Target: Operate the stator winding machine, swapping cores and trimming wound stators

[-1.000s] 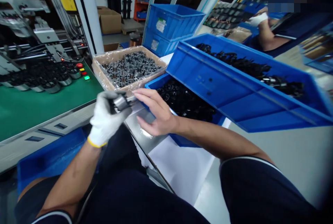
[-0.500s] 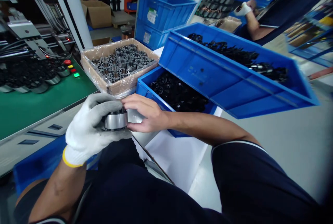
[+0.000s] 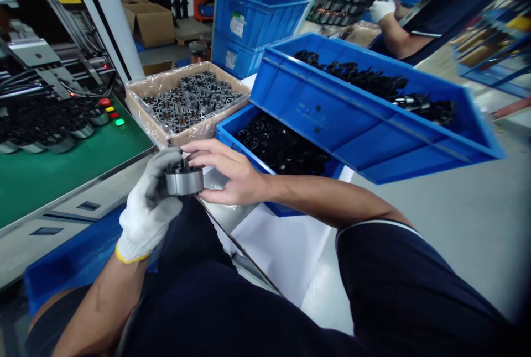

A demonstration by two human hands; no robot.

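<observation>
Between my two hands is a motor stator core (image 3: pixel 185 182), a shiny metal ring with black plastic parts showing at its top. My left hand (image 3: pixel 150 200), in a white glove with a yellow cuff edge, grips its left side. The bare fingers of my right hand (image 3: pixel 227 173) close on it from the right, thumb low and fingertips over the top. Just beyond stands a plastic-lined cardboard box (image 3: pixel 181 140) with many bare metal cores (image 3: pixel 199 97). Right of that, a blue crate (image 3: pixel 232 138) holds black plastic parts (image 3: pixel 282 144).
A larger blue crate (image 3: pixel 323 116) of black parts rests tilted above the lower one. On the left, a green worktop (image 3: pixel 112 150) carries rows of assembled cores (image 3: pixel 62 141) beside a machine with lit buttons (image 3: pixel 120 122). Stacked blue crates (image 3: pixel 265 20) and a co-worker's gloved hand (image 3: pixel 381 10) are behind.
My left hand has loosened and shifted, its thumb side dropping off the core's front. The core has risen slightly, and my right fingers have moved further over its top.
</observation>
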